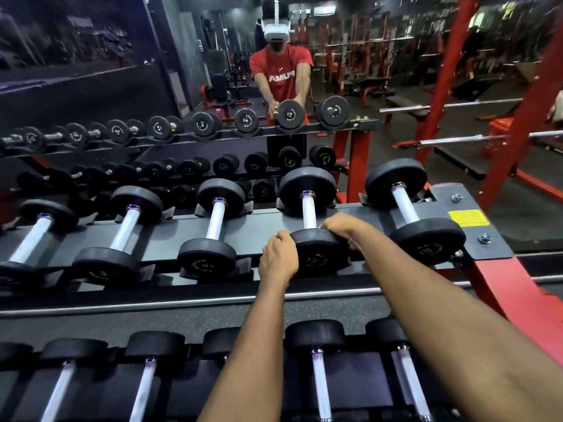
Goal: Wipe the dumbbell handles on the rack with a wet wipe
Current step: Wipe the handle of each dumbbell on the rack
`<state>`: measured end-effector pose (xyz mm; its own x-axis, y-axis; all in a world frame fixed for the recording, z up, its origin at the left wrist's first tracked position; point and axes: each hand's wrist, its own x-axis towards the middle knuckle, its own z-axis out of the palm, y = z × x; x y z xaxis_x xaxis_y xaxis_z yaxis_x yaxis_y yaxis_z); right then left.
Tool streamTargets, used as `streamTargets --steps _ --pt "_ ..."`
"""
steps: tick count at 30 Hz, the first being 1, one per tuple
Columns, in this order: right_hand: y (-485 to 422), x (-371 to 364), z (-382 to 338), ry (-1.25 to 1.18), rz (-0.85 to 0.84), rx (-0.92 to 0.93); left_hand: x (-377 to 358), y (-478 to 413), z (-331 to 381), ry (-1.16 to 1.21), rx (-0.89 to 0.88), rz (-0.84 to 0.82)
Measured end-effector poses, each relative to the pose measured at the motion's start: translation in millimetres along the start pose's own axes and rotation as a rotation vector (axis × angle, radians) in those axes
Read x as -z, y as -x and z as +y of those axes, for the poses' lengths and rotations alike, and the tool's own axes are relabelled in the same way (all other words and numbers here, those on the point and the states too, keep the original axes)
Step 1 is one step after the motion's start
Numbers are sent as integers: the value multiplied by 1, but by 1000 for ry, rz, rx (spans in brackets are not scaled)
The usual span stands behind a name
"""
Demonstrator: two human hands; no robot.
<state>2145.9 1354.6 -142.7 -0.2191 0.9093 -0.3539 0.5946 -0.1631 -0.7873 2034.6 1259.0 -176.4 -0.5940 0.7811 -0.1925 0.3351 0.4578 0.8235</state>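
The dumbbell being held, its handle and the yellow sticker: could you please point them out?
dumbbell [320, 258], head view, face of its near weight.
handle [308, 213], head view, middle of the bar.
yellow sticker [467, 218], head view, centre of the label.

White capitals across the chest of the red short-sleeved cotton T-shirt [281, 68], 12 o'clock, seen in the mirror: they read "AMUP", the brand PUMA reversed by the glass; a small white logo mark sits above. Yellow rectangular sticker [467, 218] on the dark grey steel end plate of the rack [490, 248], 3 o'clock: lines of dark print, too blurred to read. Black round rubber dumbbell head [316, 260], near centre: pale ring of lettering on its face, illegible. Mirrored black dumbbell end faces [291, 113] on the reflected top shelf, 12 o'clock: white ring lettering round a central mark, too small to make out.
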Motion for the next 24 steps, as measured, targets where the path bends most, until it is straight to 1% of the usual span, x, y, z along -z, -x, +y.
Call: streamTargets --steps 2,5,6,8,10,12,14,17,18,19,21,23,24 --pt "-1 -3 2 -77 32 -9 0 -1 -1 22 17 27" --pt "-11 -7 14 -141 149 27 -2 -2 -1 42 14 37" --pt "-20 -7 20 -131 143 44 -3 -2 -2 39 11 42" --pt "-27 -6 23 -82 72 51 -3 -2 -2 35 17 55" --pt "-8 -2 13 -56 2 34 -3 -1 -2 22 16 60" --pt "1 1 6 -6 -25 38 -4 0 -1 23 17 57" --pt "-3 1 6 10 9 62 -3 -1 -1 12 17 65" --pt "-14 -2 11 76 138 123 2 4 2 2 42 61" --pt "-15 -2 11 71 152 135 3 5 2 -3 44 62" --pt "-13 -2 10 48 134 139 3 6 2 -9 44 64" --pt "-5 0 6 17 38 115 4 7 2 -14 44 67" --pt "-5 3 4 57 -42 86 3 6 2 -25 38 65" --pt "-4 3 3 75 -52 85 3 5 2 -28 34 66"
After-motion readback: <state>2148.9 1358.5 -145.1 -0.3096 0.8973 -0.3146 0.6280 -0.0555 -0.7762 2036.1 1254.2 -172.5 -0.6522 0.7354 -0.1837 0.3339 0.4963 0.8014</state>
